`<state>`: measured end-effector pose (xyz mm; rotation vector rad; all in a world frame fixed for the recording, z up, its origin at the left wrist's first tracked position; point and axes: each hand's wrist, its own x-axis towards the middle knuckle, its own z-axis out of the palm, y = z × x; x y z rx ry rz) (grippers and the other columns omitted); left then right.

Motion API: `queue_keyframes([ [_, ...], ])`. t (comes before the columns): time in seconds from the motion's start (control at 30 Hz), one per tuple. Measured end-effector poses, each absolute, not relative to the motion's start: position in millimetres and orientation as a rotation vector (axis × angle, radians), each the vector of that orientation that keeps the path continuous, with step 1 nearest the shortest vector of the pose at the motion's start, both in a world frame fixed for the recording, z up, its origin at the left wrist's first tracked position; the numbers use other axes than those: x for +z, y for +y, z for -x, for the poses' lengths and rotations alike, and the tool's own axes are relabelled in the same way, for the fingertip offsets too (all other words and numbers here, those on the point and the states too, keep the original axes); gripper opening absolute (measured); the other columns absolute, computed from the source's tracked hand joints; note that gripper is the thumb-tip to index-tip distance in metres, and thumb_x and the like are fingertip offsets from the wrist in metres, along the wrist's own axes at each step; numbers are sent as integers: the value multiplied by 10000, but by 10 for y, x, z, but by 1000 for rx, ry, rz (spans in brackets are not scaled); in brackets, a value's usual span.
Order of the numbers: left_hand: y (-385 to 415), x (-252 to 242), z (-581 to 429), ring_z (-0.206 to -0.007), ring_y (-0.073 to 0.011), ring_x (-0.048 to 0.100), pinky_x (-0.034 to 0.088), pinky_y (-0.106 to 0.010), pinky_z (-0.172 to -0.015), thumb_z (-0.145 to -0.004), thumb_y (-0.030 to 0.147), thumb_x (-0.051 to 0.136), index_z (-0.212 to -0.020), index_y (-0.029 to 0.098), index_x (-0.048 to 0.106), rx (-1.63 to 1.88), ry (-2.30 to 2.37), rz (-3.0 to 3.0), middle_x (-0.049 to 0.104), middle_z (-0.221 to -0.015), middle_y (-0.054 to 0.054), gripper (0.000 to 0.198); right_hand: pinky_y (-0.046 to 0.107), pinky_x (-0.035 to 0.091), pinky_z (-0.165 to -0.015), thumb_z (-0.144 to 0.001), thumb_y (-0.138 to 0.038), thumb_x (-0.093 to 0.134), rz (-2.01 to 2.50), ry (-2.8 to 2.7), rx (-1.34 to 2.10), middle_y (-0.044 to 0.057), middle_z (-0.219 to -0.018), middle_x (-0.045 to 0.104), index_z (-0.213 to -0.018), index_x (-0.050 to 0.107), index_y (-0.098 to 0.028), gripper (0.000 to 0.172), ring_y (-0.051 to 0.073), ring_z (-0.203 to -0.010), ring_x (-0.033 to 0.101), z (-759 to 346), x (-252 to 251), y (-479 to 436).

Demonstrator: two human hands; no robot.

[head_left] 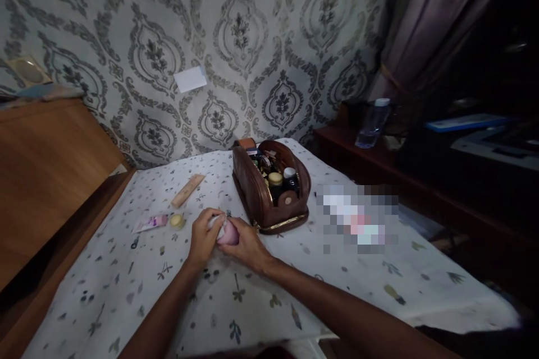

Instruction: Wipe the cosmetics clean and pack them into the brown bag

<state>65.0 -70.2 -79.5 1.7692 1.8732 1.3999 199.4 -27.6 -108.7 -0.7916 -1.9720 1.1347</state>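
Both my hands meet over the middle of the table on a small pink rounded container (228, 234). My left hand (202, 237) curls its fingers around the container's white top end. My right hand (246, 242) wraps the pink body from the right. Just behind them stands an open brown leather toiletry bag (256, 193) with several small jars and bottles inside. To the left lie a small yellowish round jar (177, 220), a pink tube (150, 223) and a wooden comb (187, 190).
A white cloth with a leaf print (236, 303) covers the table. A wooden cabinet (46, 168) stands at the left. A plastic water bottle (372, 123) sits on a dark shelf at the right. A blurred patch lies right of the bag.
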Motion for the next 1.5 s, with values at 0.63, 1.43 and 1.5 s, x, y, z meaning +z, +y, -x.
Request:
queue_keyframes([
  [0.63, -727, -733, -568, -743, -159, 566, 427, -274, -704, -911, 322, 505, -752, 185, 609, 1386, 1815, -1932, 612, -745, -15, 234, 233, 411, -635, -582, -321, 796, 709, -1792, 1379, -26, -800, 584, -916, 600, -160, 420, 134, -719, 506, -2010, -1082, -207],
  [1.43, -874, -719, -732, -713, -175, 502, 421, -296, -652, -902, 169, 513, -731, 178, 590, 1241, 1882, -2841, 572, -710, -39, 188, 260, 455, -696, -628, -175, 631, 631, -1767, 1317, -7, -822, 600, -977, 612, -151, 351, 151, -751, 544, -2017, -1114, -202],
  [1.5, -880, -716, -765, -738, -178, 513, 431, -296, -665, -902, 165, 517, -782, 171, 602, 1254, 1819, -2833, 588, -748, -48, 148, 293, 464, -771, -627, -130, 607, 582, -1822, 1224, 18, -897, 609, -1021, 614, -161, 395, 174, -826, 565, -2021, -1121, -230],
])
